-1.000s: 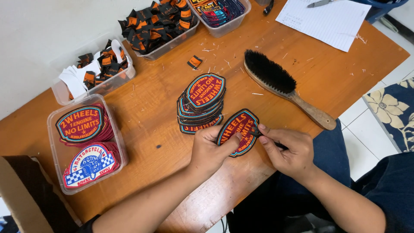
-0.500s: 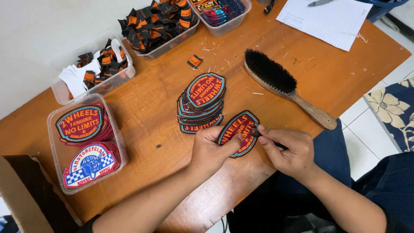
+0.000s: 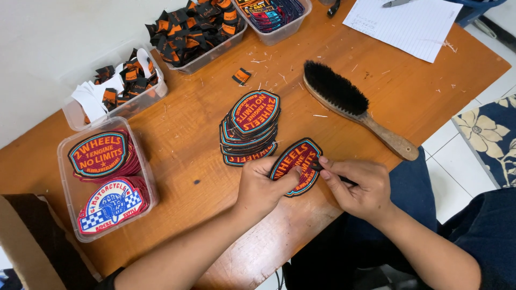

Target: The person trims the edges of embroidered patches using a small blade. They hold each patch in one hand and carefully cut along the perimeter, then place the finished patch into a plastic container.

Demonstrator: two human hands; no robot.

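Pinching an oval embroidered patch [image 3: 297, 166] between them, the left hand [image 3: 263, 185] and right hand [image 3: 355, 185] worked at the near edge of the wooden table [image 3: 193, 156]. The left fingers curled under the patch's lower end, thumb on its face; the right fingertips [image 3: 324, 161] closed narrowly on its upper right rim, gripping a small dark tool that could not be made out. Just beyond lay a stack of like patches [image 3: 250, 126], with a black-bristled brush [image 3: 349, 104] to the right. A clear tub of patches [image 3: 105, 177] sat well to the left.
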